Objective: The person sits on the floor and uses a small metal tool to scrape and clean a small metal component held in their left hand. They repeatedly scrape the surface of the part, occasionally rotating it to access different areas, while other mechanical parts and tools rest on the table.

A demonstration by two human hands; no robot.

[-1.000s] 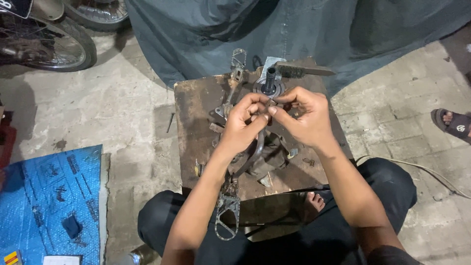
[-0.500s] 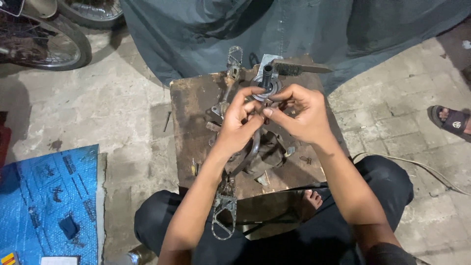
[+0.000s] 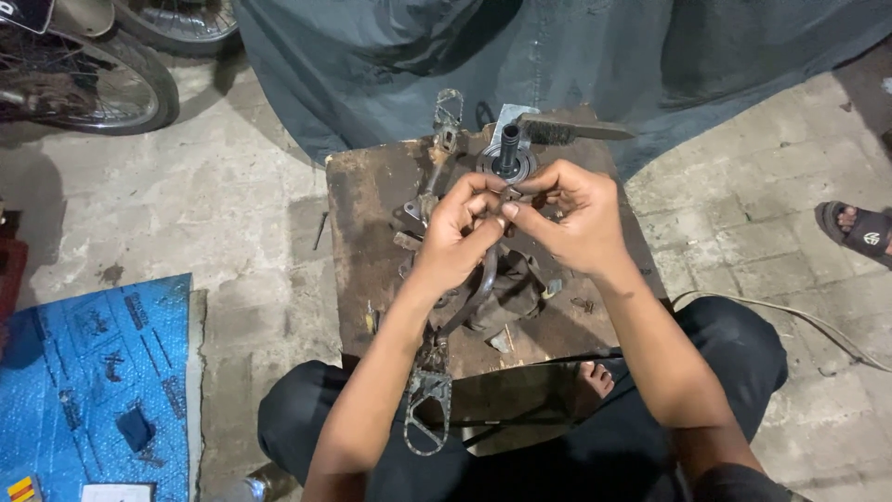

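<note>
Paved concrete floor point(image 3: 232, 232), grimy; rusty metal work block point(image 3: 362, 242) at centre. Dark tarpaulin point(image 3: 557, 46) at 12 o'clock; spoked wheel point(image 3: 93, 84), cut off by the frame, at 10 o'clock; blue sheet point(image 3: 84, 372) at 8 o'clock; sandalled foot point(image 3: 859, 228), partly out of frame, at 3 o'clock. Left hand point(image 3: 455, 232) and right hand point(image 3: 576, 218) brought together above the block, fingertips pinching a small metal part point(image 3: 509, 197), largely hidden, kind indistinct. Upright black shaft point(image 3: 509, 144) just beyond, at 12 o'clock; perforated metal footpeg point(image 3: 427, 409) at 6 o'clock, partly behind the left forearm.
</note>
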